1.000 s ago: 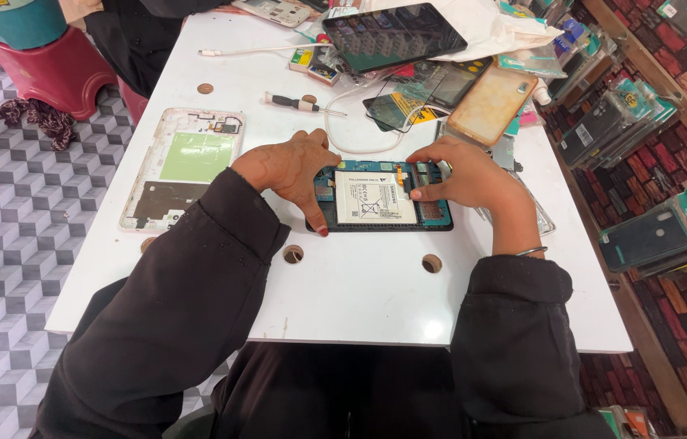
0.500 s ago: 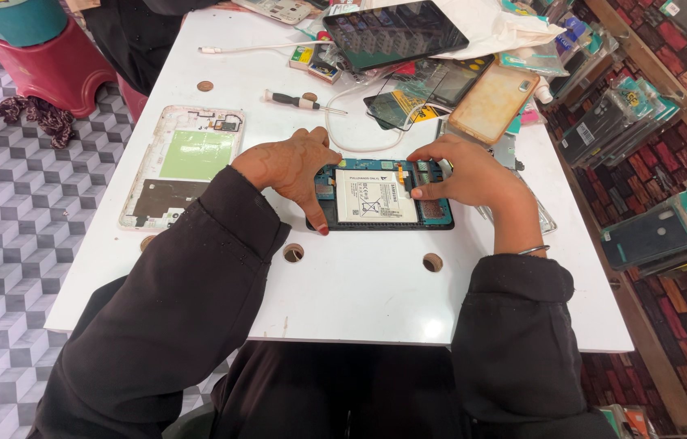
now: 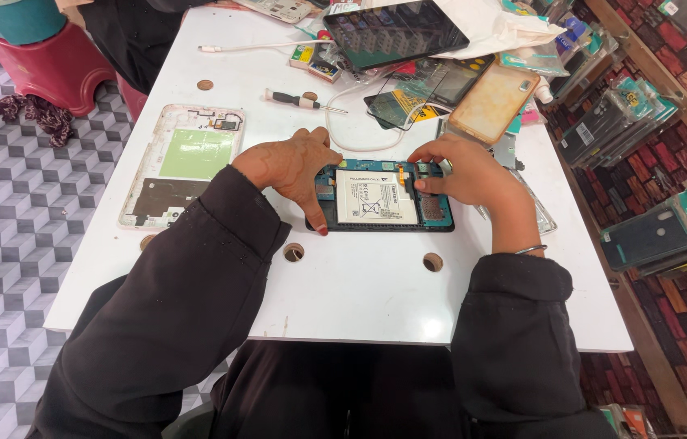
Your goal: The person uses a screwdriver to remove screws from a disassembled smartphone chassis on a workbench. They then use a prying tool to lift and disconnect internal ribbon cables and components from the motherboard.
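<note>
In the head view, the opened tablet [image 3: 380, 197] lay flat on the white table [image 3: 360, 293], directly in front of the person, with its long axis running left to right. The left hand [image 3: 291, 167] rested on the left end of it, fingers together and pressed down over the edge, the thumb tip touching the lower left corner. The right hand [image 3: 465, 172] was on the right end, and its fingertips [image 3: 418, 185] were pinched close together on a small part just right of the white battery [image 3: 376, 197]; I could not tell if something was gripped between them. Both hands touched the device, so neither was nearer.

A detached white back frame [image 3: 185, 167] lay to the left, well apart from the left hand. A small screwdriver [image 3: 299, 100] lay beyond the hands, and a white cable [image 3: 343, 134] curved near it. No container with contents was clearly visible; a pile of phone parts [image 3: 441, 73] covered the far side.
</note>
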